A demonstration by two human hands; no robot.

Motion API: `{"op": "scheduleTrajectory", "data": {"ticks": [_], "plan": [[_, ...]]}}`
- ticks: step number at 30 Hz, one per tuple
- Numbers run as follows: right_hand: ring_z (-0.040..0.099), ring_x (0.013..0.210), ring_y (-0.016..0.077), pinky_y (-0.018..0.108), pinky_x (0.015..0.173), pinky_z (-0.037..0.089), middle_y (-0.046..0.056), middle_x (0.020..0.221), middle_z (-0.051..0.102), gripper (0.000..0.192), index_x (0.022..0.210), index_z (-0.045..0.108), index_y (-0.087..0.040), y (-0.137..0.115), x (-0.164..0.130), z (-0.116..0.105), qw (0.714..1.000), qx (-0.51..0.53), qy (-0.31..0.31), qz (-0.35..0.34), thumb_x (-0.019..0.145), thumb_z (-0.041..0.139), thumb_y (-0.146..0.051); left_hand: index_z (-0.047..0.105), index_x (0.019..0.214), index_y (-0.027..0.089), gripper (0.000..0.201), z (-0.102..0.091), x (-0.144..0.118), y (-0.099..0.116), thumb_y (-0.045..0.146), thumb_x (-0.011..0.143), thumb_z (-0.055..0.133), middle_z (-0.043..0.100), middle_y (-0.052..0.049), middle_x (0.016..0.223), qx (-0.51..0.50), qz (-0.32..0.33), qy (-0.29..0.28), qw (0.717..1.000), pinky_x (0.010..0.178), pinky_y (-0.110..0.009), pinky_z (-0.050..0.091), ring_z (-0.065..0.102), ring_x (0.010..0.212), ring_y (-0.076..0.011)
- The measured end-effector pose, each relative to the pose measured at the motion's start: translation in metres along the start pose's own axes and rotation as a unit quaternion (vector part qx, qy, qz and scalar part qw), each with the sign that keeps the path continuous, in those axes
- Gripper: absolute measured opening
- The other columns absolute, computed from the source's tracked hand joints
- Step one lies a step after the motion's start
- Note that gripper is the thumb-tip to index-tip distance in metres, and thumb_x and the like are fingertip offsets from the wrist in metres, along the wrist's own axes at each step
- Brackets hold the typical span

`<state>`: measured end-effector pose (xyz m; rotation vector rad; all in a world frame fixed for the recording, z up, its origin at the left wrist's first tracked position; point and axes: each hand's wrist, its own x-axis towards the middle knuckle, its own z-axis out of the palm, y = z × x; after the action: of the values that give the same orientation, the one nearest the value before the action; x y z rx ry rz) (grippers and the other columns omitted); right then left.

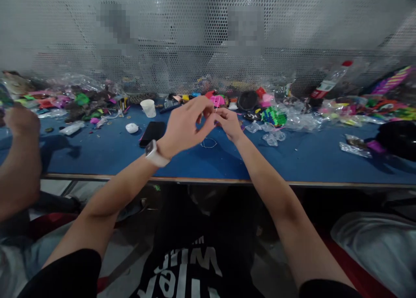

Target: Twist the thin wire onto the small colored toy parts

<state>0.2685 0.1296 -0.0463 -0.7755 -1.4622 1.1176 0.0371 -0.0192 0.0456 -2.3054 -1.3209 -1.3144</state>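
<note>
Thin thread [216, 109] at frame centre, pinched between both hands above the blue table [292, 159]; a small loop [208, 143] of it, or of fine wire, lies on the cloth just below. Too blurred to say which. Left hand [186, 122], watch at wrist, fingers narrowed on the strand. Right hand [229, 121] likewise closed on it, fingertips touching the left's. Nothing strung yet that shows; work looks early. Paper cup [148, 108], black phone [152, 133] left of centre. Another person's arm [19, 159] at far left.
</note>
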Motion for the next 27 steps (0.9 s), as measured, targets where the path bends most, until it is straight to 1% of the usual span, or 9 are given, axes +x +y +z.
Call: {"op": "scheduleTrajectory", "data": {"ticks": [1,3,5,7,9,11,19,23,27], "plan": [[0.074,0.078,0.0174,0.030,0.066,0.065,0.000,0.084,0.078,0.049,0.101,0.081,-0.026,0.001,0.000,0.000,1.000,0.003,0.000,-0.006,0.083,0.108,-0.063,0.079,0.119,0.024,0.012,0.028,0.004,-0.004,0.034,0.115,0.075,0.082,-0.008,0.115,-0.020,0.012,-0.018,1.000,0.095,-0.041,0.068,0.080,0.099,-0.0241],[0.076,0.079,0.0179,0.032,0.073,0.068,0.000,0.083,0.078,0.050,0.097,0.078,-0.026,0.002,-0.001,0.000,1.000,0.006,-0.004,-0.013,0.081,0.109,-0.062,0.077,0.111,0.021,0.004,0.072,0.010,-0.027,0.025,0.108,0.079,0.082,-0.009,0.111,-0.062,-0.015,-0.061,0.996,0.096,-0.041,0.067,0.079,0.095,-0.0237],[0.077,0.080,0.0186,0.034,0.077,0.070,0.000,0.084,0.079,0.052,0.095,0.077,-0.026,0.003,-0.001,0.000,1.000,0.003,-0.014,-0.018,0.078,0.110,-0.062,0.076,0.104,0.021,0.004,0.100,0.010,-0.055,0.019,0.104,0.080,0.083,-0.009,0.109,-0.113,-0.056,-0.085,0.988,0.095,-0.039,0.066,0.078,0.092,-0.0220],[0.078,0.079,0.0191,0.036,0.080,0.071,0.001,0.083,0.080,0.053,0.094,0.077,-0.026,0.004,-0.002,0.002,0.999,-0.005,-0.022,-0.023,0.076,0.111,-0.063,0.077,0.101,0.021,0.005,0.115,0.006,-0.074,0.018,0.105,0.077,0.086,-0.008,0.108,-0.165,-0.085,-0.090,0.978,0.094,-0.037,0.067,0.078,0.095,-0.0212],[0.078,0.078,0.0194,0.037,0.081,0.071,0.001,0.083,0.081,0.053,0.094,0.080,-0.025,0.006,-0.002,0.003,0.999,-0.013,-0.029,-0.031,0.075,0.111,-0.065,0.078,0.102,0.022,0.006,0.121,0.000,-0.081,0.016,0.104,0.077,0.087,-0.008,0.107,-0.191,-0.093,-0.083,0.974,0.093,-0.036,0.066,0.078,0.096,-0.0208],[0.077,0.076,0.0194,0.038,0.080,0.070,0.002,0.083,0.082,0.054,0.095,0.082,-0.025,0.008,-0.002,0.005,0.998,-0.022,-0.034,-0.038,0.074,0.111,-0.066,0.079,0.103,0.021,0.007,0.122,-0.004,-0.081,0.014,0.103,0.077,0.087,-0.007,0.105,-0.200,-0.098,-0.079,0.972,0.091,-0.035,0.064,0.078,0.094,-0.0207],[0.077,0.072,0.0206,0.038,0.075,0.069,0.003,0.079,0.084,0.063,0.089,0.084,-0.024,0.011,-0.004,0.012,0.999,-0.026,-0.038,-0.012,0.061,0.115,-0.071,0.075,0.096,0.020,0.013,0.125,-0.010,-0.085,0.009,0.101,0.073,0.084,-0.006,0.096,-0.209,-0.097,-0.116,0.966,0.091,-0.036,0.060,0.073,0.086,-0.0205],[0.080,0.076,0.0203,0.035,0.074,0.068,0.002,0.081,0.084,0.063,0.090,0.084,-0.024,0.011,-0.007,0.013,0.999,0.003,-0.036,0.020,0.058,0.116,-0.068,0.073,0.096,0.021,0.015,0.128,-0.011,-0.090,0.008,0.103,0.072,0.082,-0.005,0.095,-0.226,-0.110,-0.087,0.964,0.091,-0.036,0.059,0.072,0.088,-0.0205],[0.081,0.082,0.0206,0.032,0.071,0.066,0.004,0.089,0.086,0.064,0.091,0.084,-0.024,0.009,-0.009,0.014,0.997,0.035,-0.024,0.059,0.055,0.118,-0.065,0.072,0.097,0.021,0.013,0.129,-0.011,-0.092,0.011,0.103,0.075,0.082,-0.005,0.097,-0.261,-0.146,-0.037,0.954,0.091,-0.035,0.061,0.075,0.091,-0.0203]]}}
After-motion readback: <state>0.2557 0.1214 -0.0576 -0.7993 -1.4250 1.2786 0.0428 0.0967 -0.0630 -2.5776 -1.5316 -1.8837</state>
